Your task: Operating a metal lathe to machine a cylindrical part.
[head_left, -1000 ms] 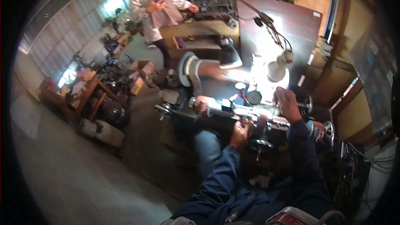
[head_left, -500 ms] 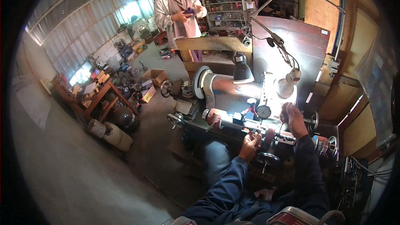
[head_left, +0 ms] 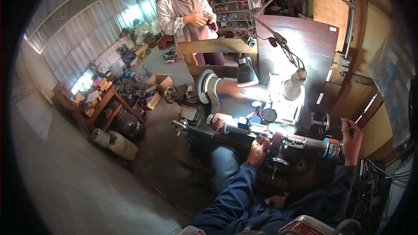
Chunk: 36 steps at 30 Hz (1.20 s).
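The left hand (head_left: 259, 147) is placed at the metal fixture (head_left: 262, 131) on the machine's shaft (head_left: 314, 143), with its fingers bent narrowly against the near side; whether anything is gripped cannot be told. The right hand (head_left: 352, 139) is held up at the machine's right end, beside the orange-and-blue end piece (head_left: 332, 147); its fingers are curled close, but whether anything is held between them cannot be told.

The shaft is laid crosswise in front of the person. A dial gauge (head_left: 269, 114) is set upright just above the fixture, and a handwheel (head_left: 277, 162) is mounted below, to the right of the left hand. The gauge is brightly lit by a lamp (head_left: 291, 89). Behind a wooden rail (head_left: 217, 46), a small purple object (head_left: 212, 26) is held by another person (head_left: 189, 15).
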### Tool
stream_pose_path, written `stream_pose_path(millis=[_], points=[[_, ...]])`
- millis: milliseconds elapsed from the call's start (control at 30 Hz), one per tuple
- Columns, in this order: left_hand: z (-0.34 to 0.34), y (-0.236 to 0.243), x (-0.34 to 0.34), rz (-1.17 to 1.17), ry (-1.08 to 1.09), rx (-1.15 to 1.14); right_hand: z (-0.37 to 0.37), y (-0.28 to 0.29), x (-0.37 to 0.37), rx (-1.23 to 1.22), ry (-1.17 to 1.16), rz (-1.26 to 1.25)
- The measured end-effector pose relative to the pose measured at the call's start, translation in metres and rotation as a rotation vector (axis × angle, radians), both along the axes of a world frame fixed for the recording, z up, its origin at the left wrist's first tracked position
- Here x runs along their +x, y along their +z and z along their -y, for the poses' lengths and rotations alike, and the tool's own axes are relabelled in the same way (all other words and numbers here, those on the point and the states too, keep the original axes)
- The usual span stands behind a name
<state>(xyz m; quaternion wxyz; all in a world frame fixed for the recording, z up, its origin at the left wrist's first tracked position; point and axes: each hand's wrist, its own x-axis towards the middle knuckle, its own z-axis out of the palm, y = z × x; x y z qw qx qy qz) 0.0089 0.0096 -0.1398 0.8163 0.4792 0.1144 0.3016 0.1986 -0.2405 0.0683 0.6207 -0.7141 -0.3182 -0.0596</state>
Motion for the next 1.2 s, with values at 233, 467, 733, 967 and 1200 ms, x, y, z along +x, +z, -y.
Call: stream_pose_path(millis=[233, 467, 733, 967, 1200], points=[[0.007, 0.019, 0.000, 0.031, 0.047, -0.097, 0.117, -0.077, 0.059, -0.551, -0.375, 0.390], [0.013, 0.025, 0.001, 0.077, 0.098, -0.128, 0.132, -0.121, 0.047, -0.574, -0.331, -0.017], [0.012, 0.020, 0.001, -0.039, 0.151, -0.083, 0.119, -0.121, 0.053, -0.373, -0.447, 0.293], [0.014, 0.027, 0.000, -0.115, 0.200, -0.042, 0.123, -0.108, 0.063, -0.454, -0.505, -0.012], [0.012, 0.020, 0.003, -0.099, 0.229, -0.077, 0.121, -0.129, 0.083, -0.298, -0.421, -0.015]])
